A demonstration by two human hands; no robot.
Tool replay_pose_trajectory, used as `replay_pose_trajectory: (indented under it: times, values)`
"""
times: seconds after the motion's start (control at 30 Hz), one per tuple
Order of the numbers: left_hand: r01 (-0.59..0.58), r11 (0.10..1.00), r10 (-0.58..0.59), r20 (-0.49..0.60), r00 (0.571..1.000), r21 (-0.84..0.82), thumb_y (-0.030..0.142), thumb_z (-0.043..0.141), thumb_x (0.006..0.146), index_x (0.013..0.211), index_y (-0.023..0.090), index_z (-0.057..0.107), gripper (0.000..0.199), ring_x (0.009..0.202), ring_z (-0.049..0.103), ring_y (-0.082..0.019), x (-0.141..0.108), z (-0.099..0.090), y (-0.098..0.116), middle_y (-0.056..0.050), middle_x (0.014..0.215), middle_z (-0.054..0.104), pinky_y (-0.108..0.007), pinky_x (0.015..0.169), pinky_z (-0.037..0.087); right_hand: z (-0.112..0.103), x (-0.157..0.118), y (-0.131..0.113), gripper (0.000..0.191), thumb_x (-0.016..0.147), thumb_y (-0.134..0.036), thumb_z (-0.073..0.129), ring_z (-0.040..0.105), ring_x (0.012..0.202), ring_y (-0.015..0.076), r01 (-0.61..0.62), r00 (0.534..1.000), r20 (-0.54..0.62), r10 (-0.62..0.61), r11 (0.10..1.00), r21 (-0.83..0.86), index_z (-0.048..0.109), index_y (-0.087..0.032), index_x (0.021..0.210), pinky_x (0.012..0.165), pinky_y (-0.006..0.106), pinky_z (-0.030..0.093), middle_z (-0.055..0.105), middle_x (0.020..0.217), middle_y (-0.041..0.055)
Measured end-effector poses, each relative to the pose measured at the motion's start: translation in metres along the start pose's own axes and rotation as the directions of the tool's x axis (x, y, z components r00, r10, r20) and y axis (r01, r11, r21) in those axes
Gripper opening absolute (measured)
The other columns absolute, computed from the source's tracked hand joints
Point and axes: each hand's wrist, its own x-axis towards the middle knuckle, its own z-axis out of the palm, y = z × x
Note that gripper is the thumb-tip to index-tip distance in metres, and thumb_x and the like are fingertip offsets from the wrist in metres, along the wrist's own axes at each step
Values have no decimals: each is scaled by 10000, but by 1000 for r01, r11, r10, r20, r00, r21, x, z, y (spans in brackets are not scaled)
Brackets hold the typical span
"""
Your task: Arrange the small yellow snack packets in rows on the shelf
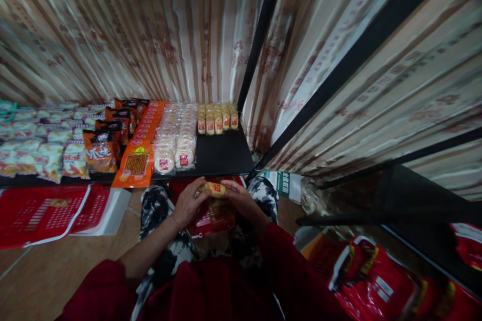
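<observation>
Between my two hands is a small yellow packaged snack (215,189) with a red label. My left hand (191,200) has its fingers closed on the snack's left end, and my right hand (238,197) holds its right end. Both are just in front of the black shelf's edge, above a red bag (214,213) between my knees. On the shelf (222,153), several similar yellow packs (217,120) stand in rows. Left of them lie rows of round white packaged cakes (175,145).
Orange packets (137,153), dark orange bags (101,153) and white snack bags (48,158) line the shelf's left part. A red basket (41,215) sits below left. Red packages (380,281) lie at lower right. Black posts (263,30) and curtains (150,25) stand behind.
</observation>
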Motion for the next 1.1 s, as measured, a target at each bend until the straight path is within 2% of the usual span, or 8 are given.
replay_pose_trajectory:
  times: [0.13,0.3,0.53,0.7,0.83,0.97,1.1]
  values:
    - [22,999,-22,-15,1000,-32,224,493,848,1057,258,629,251,1233,449,-211,8,-2,-3,-78,1280,531,-382,984,423,-1,-1,1,501,567,-316,741,591,1019,226,-8,999,39,10,998,-64,605,-211,1038,904,353,445,644,1099,59]
    - [75,994,-73,21,997,-77,249,496,845,1023,260,639,229,1238,443,-202,20,-4,-5,-59,1248,562,-369,1008,397,3,-2,-2,506,583,-283,757,567,1084,216,28,995,103,-17,993,-114,600,-222,1060,967,368,405,627,1152,59]
    - [148,980,-145,28,989,-135,261,488,851,1005,245,626,208,1232,448,-190,33,2,-9,-55,1181,601,-344,1030,369,7,-1,-7,564,611,-272,757,542,1126,213,59,985,168,-34,988,-146,560,-217,1137,995,380,384,588,1214,82]
    - [39,995,-37,21,999,-96,231,462,864,978,241,634,207,1240,443,-203,44,3,-11,-65,1138,614,-359,1010,389,8,4,-7,604,606,-306,770,564,1086,222,58,988,154,-34,986,-156,544,-218,1159,988,403,388,600,1189,91]
    - [-63,998,62,33,998,31,220,455,871,999,236,620,209,1234,446,-196,52,7,-17,-61,1132,608,-359,988,416,9,9,-9,600,619,-343,763,585,1042,217,57,985,171,-30,986,-157,544,-210,1162,971,400,396,627,1135,86]
    - [-179,969,183,-13,983,169,225,410,899,1035,219,596,231,1220,456,-191,59,11,-23,-66,1106,603,-348,948,451,9,15,-12,601,621,-345,761,596,1002,216,71,986,162,-47,987,-145,548,-197,1164,948,400,400,640,1094,89]
    - [-254,937,263,-7,965,238,218,375,912,1065,192,580,257,1205,464,-196,68,9,-23,-84,1065,596,-340,937,460,8,19,-15,576,614,-333,760,605,961,207,75,990,127,-59,989,-124,561,-190,1135,915,377,417,646,1066,84]
